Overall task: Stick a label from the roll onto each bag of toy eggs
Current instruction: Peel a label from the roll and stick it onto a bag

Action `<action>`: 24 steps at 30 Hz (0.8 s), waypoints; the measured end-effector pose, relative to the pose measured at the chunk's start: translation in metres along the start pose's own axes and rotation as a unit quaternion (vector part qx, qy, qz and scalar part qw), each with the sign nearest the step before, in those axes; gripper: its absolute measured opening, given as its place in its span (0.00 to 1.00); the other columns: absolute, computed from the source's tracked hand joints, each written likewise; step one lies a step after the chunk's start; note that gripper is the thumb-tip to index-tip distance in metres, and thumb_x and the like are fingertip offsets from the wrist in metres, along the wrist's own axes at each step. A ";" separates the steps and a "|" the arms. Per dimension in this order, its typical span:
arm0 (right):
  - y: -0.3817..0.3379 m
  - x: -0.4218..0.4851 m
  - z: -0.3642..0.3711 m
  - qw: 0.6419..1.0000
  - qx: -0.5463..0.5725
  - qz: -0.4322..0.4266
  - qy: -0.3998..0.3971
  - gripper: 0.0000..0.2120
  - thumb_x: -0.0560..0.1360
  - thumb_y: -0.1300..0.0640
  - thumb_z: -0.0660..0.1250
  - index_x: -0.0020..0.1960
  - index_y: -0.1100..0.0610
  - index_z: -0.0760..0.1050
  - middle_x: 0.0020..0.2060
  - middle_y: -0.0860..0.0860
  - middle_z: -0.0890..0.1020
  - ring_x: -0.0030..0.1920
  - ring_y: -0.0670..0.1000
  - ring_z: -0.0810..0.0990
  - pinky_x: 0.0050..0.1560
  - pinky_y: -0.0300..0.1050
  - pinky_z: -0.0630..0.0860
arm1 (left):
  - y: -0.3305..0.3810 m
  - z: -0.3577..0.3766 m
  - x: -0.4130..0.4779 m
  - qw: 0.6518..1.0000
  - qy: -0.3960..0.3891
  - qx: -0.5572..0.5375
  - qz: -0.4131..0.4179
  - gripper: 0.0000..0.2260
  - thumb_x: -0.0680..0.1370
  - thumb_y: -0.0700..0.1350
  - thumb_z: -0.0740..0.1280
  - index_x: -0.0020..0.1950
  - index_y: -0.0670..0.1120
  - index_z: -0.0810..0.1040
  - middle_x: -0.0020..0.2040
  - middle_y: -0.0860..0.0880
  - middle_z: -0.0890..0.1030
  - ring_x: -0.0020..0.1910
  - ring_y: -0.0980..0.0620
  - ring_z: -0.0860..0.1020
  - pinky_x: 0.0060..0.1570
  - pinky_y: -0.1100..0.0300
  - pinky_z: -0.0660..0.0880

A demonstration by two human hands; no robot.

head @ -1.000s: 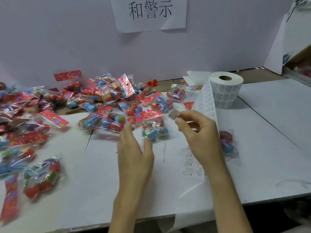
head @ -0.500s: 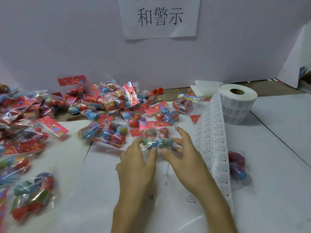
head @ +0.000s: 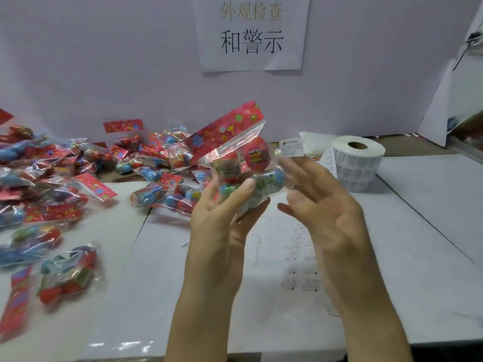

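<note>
View: head cam, facing fwd and down.
Left grip (head: 222,212): clenched round the bag of toy eggs (head: 243,165), thumb across its front; bag is lifted off the surface (head: 405,231) and tilted, red flower-print header (head: 227,126) pointing up-left.
Bag contents: red egg (head: 255,155) w/ printed text, too blurred to read; blue/green egg lower down.
Right grip (head: 321,205): released, fingers straight, palm toward the bag, just right of it; label (head: 291,147) clings to a fingertip beside the bag's upper right. Can't tell if it touches the bag.
Label print: warning triangle top-left, then lines of small black text, unreadable.
Label roll (head: 358,158): on end at back right of surface, strip (head: 329,163) coming off its left side; same small print in rows.
Sign (head: 251,35): white sheet on back wall; faded yellow "外观检查", black "和警示".
Other bags (head: 78,178): heaped on left of surface, a few at front left.
Backing paper (head: 303,270): flat on surface under the hands, faint print marks.
</note>
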State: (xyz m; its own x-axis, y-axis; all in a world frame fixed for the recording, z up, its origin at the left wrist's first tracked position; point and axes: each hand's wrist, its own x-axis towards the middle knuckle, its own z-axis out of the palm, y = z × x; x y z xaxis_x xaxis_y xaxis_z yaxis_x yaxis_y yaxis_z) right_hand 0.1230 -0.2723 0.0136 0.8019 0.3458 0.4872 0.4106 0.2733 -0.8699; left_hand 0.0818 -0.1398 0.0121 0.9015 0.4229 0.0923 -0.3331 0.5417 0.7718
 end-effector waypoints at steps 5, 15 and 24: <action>-0.009 -0.007 -0.007 0.996 0.008 -0.022 0.087 0.18 0.76 0.54 0.65 0.66 0.49 0.79 0.60 0.42 0.84 0.64 0.47 0.80 0.60 0.48 0.81 | 0.011 0.003 -0.020 1.000 0.020 -0.006 0.012 0.26 0.73 0.41 0.72 0.71 0.42 0.76 0.63 0.42 0.84 0.61 0.45 0.84 0.54 0.58 0.82; -0.007 -0.007 0.000 0.985 0.143 0.078 0.048 0.09 0.74 0.51 0.68 0.41 0.54 0.84 0.39 0.57 0.84 0.38 0.52 0.82 0.41 0.41 0.80 | 0.008 0.009 -0.033 0.998 0.042 -0.023 0.049 0.28 0.72 0.45 0.72 0.72 0.47 0.74 0.60 0.44 0.85 0.57 0.42 0.85 0.49 0.57 0.83; -0.005 -0.013 0.021 0.991 0.024 0.004 0.130 0.08 0.70 0.47 0.76 0.42 0.52 0.86 0.36 0.51 0.86 0.38 0.50 0.85 0.41 0.38 0.80 | -0.006 0.019 -0.038 0.992 0.088 0.045 0.077 0.25 0.68 0.51 0.74 0.64 0.47 0.78 0.52 0.48 0.87 0.53 0.48 0.86 0.58 0.48 0.81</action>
State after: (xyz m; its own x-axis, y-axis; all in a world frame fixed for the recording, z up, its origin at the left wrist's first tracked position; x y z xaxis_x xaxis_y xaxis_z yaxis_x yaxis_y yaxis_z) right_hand 0.1014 -0.2594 0.0130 0.8923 0.1069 0.4387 0.3876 0.3170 -0.8656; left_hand 0.0548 -0.1725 0.0162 0.7774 0.6196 0.1089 -0.4296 0.3965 0.8113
